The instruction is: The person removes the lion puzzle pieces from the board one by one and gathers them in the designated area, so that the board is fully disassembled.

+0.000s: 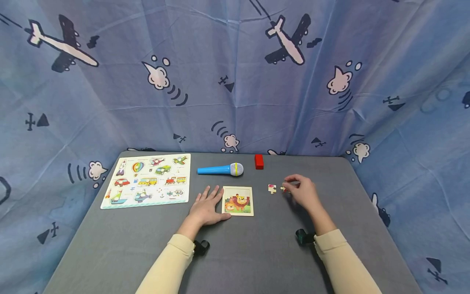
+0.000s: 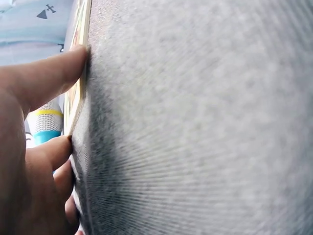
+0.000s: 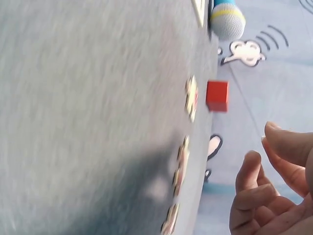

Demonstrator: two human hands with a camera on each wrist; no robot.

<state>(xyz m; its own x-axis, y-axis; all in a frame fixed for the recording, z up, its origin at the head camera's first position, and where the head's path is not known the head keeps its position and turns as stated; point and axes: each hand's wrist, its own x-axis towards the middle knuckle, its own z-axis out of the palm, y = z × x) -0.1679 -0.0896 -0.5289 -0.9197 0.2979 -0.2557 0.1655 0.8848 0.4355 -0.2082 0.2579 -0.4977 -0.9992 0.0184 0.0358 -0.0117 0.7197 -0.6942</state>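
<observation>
My left hand (image 1: 206, 209) rests with spread fingers at the left edge of a small square lion puzzle (image 1: 238, 201) in a pale frame. In the left wrist view, the thumb (image 2: 68, 68) and a fingertip touch the frame's edge (image 2: 78, 98). The right hand (image 1: 302, 191) hovers over the table with bent, relaxed fingers and holds nothing visible. Just left of it lies a jigsaw piece (image 1: 272, 188); a second piece (image 1: 284, 189) is partly covered by the fingers. From the right wrist, three pieces show flat on the table, including a middle piece (image 3: 181, 165) and a nearer piece (image 3: 169, 219).
Behind the puzzle lies a blue toy microphone (image 1: 219, 169), with a red block (image 1: 259, 161) to its right. A vehicle picture board (image 1: 147, 181) lies at the left on the grey table (image 1: 253, 253). Patterned blue cloth (image 1: 235, 81) hangs around the table.
</observation>
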